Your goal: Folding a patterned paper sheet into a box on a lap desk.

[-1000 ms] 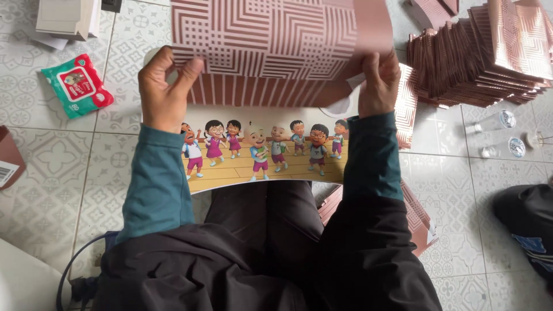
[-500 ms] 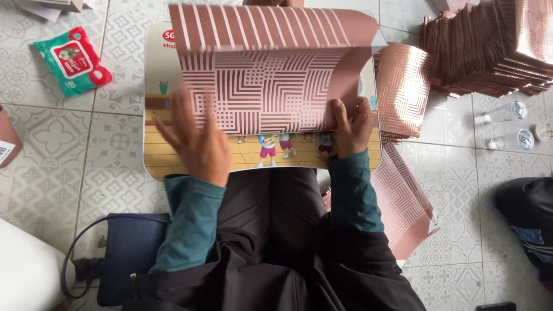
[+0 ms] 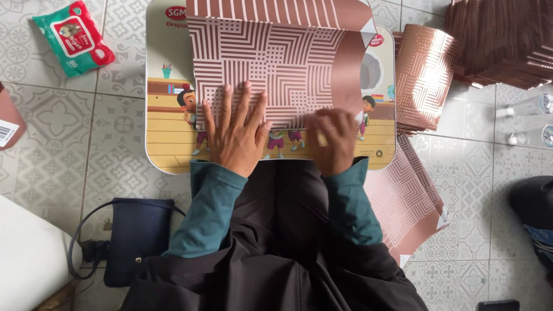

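Observation:
A brown sheet of card with a white line pattern lies on a small lap table printed with cartoon children. My left hand presses flat on the sheet's near edge, fingers spread. My right hand, blurred, has its fingers curled on the sheet's near right edge. The sheet's far part is folded up and its right flap curves upward.
A stack of the same brown sheets sits at the far right, with more sheets beside the table and others by my right knee. A green wipes pack lies far left. A dark bag with a strap rests near left. Two clear bottles lie right.
The sheet was held up in both hands; it has come down onto the lap table. My left hand moved right and flattened on it, my right hand slid along its near edge.

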